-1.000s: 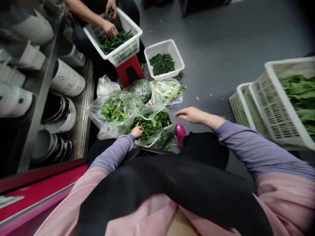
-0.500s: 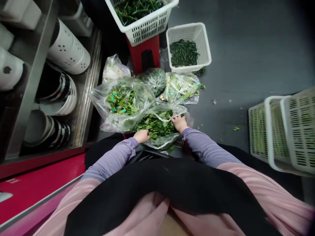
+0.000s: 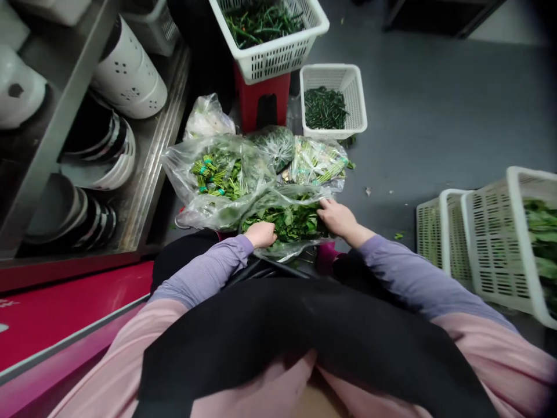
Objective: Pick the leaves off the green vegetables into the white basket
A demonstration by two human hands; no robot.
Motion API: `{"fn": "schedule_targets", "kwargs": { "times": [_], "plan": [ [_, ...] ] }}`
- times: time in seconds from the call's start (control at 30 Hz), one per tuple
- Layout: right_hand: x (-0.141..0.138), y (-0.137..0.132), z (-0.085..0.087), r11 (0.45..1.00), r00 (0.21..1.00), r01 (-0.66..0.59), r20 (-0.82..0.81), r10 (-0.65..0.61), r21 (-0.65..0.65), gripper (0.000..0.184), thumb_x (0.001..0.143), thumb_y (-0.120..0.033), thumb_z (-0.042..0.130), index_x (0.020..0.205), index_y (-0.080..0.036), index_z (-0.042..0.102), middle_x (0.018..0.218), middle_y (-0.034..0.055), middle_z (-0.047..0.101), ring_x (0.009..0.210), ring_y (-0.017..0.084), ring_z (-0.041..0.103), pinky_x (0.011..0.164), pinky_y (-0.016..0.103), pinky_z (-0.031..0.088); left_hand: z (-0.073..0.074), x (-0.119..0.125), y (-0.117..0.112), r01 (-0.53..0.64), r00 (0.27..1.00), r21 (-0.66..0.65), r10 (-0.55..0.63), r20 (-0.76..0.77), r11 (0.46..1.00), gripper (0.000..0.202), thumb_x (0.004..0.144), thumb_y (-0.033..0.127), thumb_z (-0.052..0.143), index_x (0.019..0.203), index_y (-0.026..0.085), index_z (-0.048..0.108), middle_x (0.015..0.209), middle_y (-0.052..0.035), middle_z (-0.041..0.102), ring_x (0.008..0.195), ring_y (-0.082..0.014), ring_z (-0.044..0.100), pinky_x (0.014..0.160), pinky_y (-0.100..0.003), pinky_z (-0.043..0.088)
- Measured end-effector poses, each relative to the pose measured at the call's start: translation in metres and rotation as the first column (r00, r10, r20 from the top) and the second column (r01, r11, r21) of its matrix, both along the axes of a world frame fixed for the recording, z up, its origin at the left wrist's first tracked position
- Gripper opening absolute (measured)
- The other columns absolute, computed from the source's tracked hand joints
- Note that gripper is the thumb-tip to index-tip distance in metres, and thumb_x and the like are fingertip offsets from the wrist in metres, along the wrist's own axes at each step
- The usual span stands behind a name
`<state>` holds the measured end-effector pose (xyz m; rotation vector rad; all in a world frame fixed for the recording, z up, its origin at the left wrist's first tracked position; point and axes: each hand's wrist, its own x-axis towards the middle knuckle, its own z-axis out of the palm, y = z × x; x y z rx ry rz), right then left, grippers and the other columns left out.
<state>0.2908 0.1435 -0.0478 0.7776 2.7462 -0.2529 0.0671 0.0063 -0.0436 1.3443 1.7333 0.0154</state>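
We see soft, flat-leaved greens [image 3: 296, 223] heaped in an open bag [image 3: 282, 253] of thin, crinkled clear plastic, lying on the near side of the red stool [image 3: 251, 107], which is smooth with a dark cut-out. Nearer the stool, a second clear bag [image 3: 179, 165] spreads loosely around slim-stemmed bundles [image 3: 209, 174] bound in teal ties. Over the stool we see a slotted white basket [image 3: 278, 64] of long, thin green pods [image 3: 261, 26]; a smaller white basket [image 3: 335, 133] is just right of it.

Both forearms angle inward toward the greens. The left hand [image 3: 261, 234] lies back upward at their left edge, fingers curled in; the right hand [image 3: 338, 218] reaches the right edge with bent fingers. The fingertips are partly hidden, so we cannot tell whether either hand grips leaves or plastic.
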Motion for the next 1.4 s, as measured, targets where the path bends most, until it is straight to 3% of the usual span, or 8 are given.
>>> {"fn": "schedule_targets", "kwargs": {
  "times": [0.23,0.43,0.57,0.7,0.87,1.03,1.17,1.4],
  "plan": [
    [0.047,-0.044,0.070,0.897,0.666,0.376,-0.605,-0.437,-0.233,0.020,0.077,-0.027,0.052,0.066,-0.018,0.066,0.086,0.0063,0.064,0.077,0.016,0.059,0.070,0.027,0.046,0.017,0.009,-0.012,-0.146,0.932,0.018,0.132,0.337,0.989,0.045,0.069,0.021,0.060,0.113,0.012,0.059,0.100,-0.0114,0.067,0.081,-0.0194,0.063,0.075,-0.030,0.048],
    [0.045,-0.086,0.079,0.619,0.264,0.475,-0.569,-0.779,-0.626,0.026,0.069,-0.039,0.062,0.075,-0.014,0.065,0.071,0.0036,0.065,0.064,0.016,0.057,0.063,0.028,0.045,0.066,-0.004,-0.035,-0.448,0.120,-0.218,0.299,0.947,0.867,0.052,0.069,0.050,0.064,0.109,0.017,0.062,0.107,-0.0111,0.065,0.091,-0.0234,0.062,0.075,-0.035,0.049],
    [0.019,-0.109,0.088,0.668,0.179,0.467,-0.678,-0.713,-0.579,0.024,0.072,-0.038,0.062,0.077,-0.014,0.063,0.077,0.0055,0.065,0.070,0.017,0.059,0.068,0.030,0.047,0.089,-0.003,-0.036,-0.660,0.095,-0.023,0.114,0.989,0.751,0.061,0.056,0.049,0.077,0.107,0.017,0.063,0.107,-0.0095,0.065,0.099,-0.0227,0.060,0.083,-0.031,0.046],
    [-0.013,-0.128,0.093,0.849,0.282,0.416,-0.842,-0.460,-0.324,0.015,0.078,-0.028,0.055,0.082,-0.018,0.065,0.097,0.0097,0.061,0.091,0.020,0.059,0.084,0.035,0.048,0.095,-0.003,-0.024,-0.863,0.035,-0.034,0.128,0.991,0.503,0.050,0.057,0.033,0.079,0.103,0.018,0.065,0.091,-0.0032,0.069,0.083,-0.0161,0.063,0.081,-0.029,0.045],
    [-0.021,-0.127,0.108,0.980,0.777,0.034,-0.612,-0.148,-0.194,0.043,0.068,-0.009,0.046,0.105,-0.023,0.065,0.108,0.0070,0.062,0.097,0.018,0.060,0.085,0.033,0.050,0.093,-0.028,-0.016,-0.896,-0.125,-0.199,0.205,0.971,0.397,0.033,0.051,0.026,0.080,0.079,0.013,0.068,0.073,-0.0026,0.069,0.069,-0.0156,0.063,0.074,-0.031,0.048],
    [-0.037,-0.114,0.165,0.970,0.649,0.225,-0.757,-0.079,0.092,0.044,0.074,-0.007,0.043,0.112,-0.022,0.061,0.107,0.0070,0.064,0.100,0.020,0.059,0.092,0.037,0.046,0.101,-0.047,-0.022,-0.869,-0.035,-0.123,0.188,0.981,0.480,0.031,0.050,0.024,0.078,0.077,0.012,0.069,0.071,-0.0034,0.068,0.066,-0.0157,0.062,0.070,-0.030,0.049],
    [-0.084,-0.095,0.190,0.980,0.657,0.058,-0.746,0.105,0.188,0.037,0.080,-0.025,0.054,0.116,-0.019,0.060,0.118,0.0103,0.060,0.112,0.024,0.053,0.099,0.042,0.039,0.112,-0.049,-0.029,-0.827,0.048,-0.016,0.100,0.994,0.562,0.025,0.055,0.024,0.076,0.077,0.013,0.069,0.074,-0.0030,0.068,0.067,-0.0149,0.062,0.073,-0.030,0.049],
    [-0.110,-0.058,0.166,0.945,0.860,-0.068,-0.499,-0.107,-0.320,0.029,0.083,-0.038,0.052,0.096,-0.018,0.068,0.084,0.0041,0.069,0.073,0.016,0.060,0.070,0.028,0.044,0.116,-0.060,-0.036,-0.777,0.120,0.095,-0.002,0.993,0.622,0.022,0.059,0.022,0.073,0.078,0.013,0.067,0.078,-0.0032,0.067,0.070,-0.0149,0.062,0.072,-0.028,0.048]
  ]
}}
